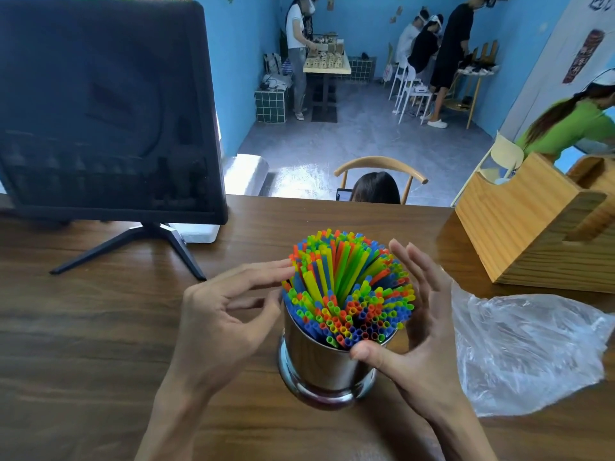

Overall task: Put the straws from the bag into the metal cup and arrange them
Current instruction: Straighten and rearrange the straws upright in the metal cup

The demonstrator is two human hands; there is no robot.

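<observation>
We are cupping the straws (347, 284) in the metal cup (327, 364) with left hand (229, 314) and right hand (419, 314) apart, fingers relaxed; pressing gently inward should even them

A single head-worn wide-angle view looks forward and steeply down from close above the metal cup (327, 361), which sits low in the middle. Beyond the cup the view reaches across the wooden table (100, 327) into the room behind; edges bend noticeably.
</observation>
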